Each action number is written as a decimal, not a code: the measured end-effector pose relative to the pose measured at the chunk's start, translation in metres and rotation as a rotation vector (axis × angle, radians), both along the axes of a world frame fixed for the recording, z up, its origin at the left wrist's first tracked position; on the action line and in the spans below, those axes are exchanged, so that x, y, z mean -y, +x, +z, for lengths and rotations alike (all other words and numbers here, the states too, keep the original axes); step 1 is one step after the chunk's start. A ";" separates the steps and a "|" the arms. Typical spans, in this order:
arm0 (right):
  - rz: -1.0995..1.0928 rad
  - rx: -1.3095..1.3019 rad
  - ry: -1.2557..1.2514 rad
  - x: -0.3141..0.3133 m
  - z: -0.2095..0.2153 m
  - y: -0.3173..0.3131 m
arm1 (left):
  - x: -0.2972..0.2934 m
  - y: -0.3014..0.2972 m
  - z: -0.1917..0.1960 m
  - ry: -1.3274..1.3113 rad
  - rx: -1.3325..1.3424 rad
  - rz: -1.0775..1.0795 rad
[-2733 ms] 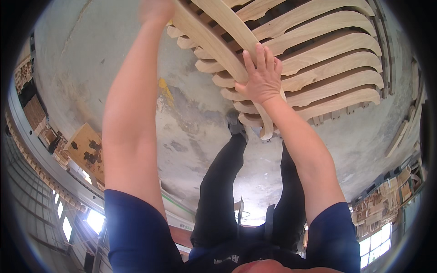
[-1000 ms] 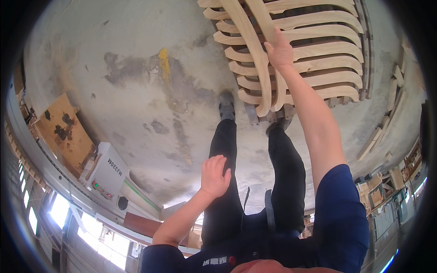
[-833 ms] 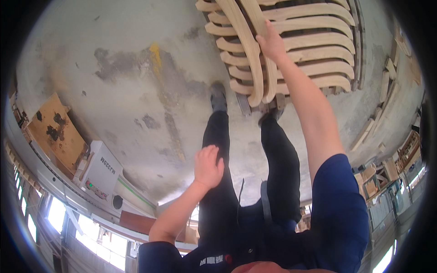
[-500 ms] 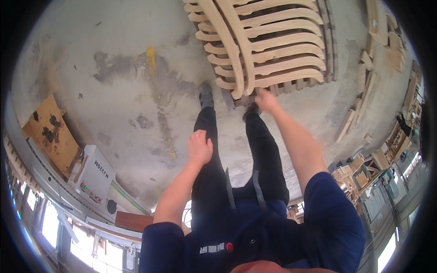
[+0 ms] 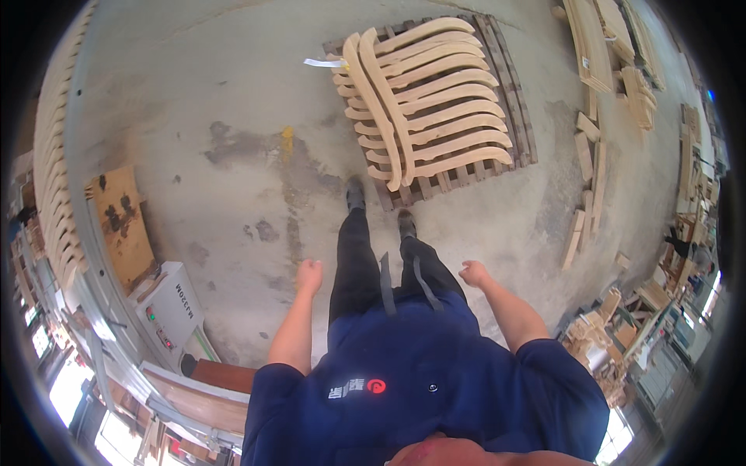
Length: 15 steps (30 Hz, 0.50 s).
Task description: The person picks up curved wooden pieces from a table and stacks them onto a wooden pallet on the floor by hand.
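My left hand (image 5: 309, 276) hangs beside my left thigh with its fingers curled in, and nothing shows in it. On the other side, my right hand (image 5: 472, 273) is held out from my right thigh, fingers loosely closed and no object visible in them. Neither hand touches anything. Ahead of my feet lies a wooden pallet (image 5: 519, 116) bearing a stack of curved, pale wooden pieces (image 5: 458, 101). Several lie side by side across it, and two long curved pieces (image 5: 392, 109) rest crosswise on top near the left end. A white strip (image 5: 325, 63) sticks out from the stack's far left.
To the left stands a machine with a grey control box (image 5: 169, 307) and a stained wooden board (image 5: 124, 225). A long row of curved wood pieces (image 5: 58, 155) runs along the left edge. Planks (image 5: 588, 46) and loose timber strips (image 5: 583, 210) lie on the floor at right.
My right hand has drawn back from the near end of the stack to my side. My left hand has moved left, off my thigh. The view has risen and shows the whole pallet.
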State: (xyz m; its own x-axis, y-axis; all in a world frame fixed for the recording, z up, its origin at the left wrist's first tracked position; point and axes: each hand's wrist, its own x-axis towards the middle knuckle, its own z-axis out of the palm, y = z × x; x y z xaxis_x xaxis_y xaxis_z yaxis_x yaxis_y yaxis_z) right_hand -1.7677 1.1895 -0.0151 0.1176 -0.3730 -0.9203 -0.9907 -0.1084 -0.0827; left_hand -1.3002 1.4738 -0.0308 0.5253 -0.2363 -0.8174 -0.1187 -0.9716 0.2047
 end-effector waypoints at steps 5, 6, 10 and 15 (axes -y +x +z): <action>-0.029 0.261 -0.116 0.029 -0.015 0.040 | -0.123 -0.036 0.058 -0.117 0.046 0.210; -0.039 0.342 -0.116 0.035 -0.005 0.062 | -0.166 -0.061 0.061 -0.120 0.168 0.234; 0.016 0.521 -0.171 0.052 0.016 0.075 | -0.214 -0.148 0.125 -0.007 -0.041 0.183; 0.377 0.273 -0.239 0.050 -0.043 -0.008 | -0.244 -0.187 0.127 -0.060 -0.059 0.005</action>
State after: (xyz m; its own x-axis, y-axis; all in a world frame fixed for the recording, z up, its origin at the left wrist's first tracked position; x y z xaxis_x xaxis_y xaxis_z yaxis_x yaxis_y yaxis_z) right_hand -1.7754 1.1396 -0.0581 0.5081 -0.4546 -0.7315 -0.8251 -0.5004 -0.2622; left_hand -1.4877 1.7179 0.0964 0.4781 -0.2834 -0.8313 -0.0995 -0.9579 0.2694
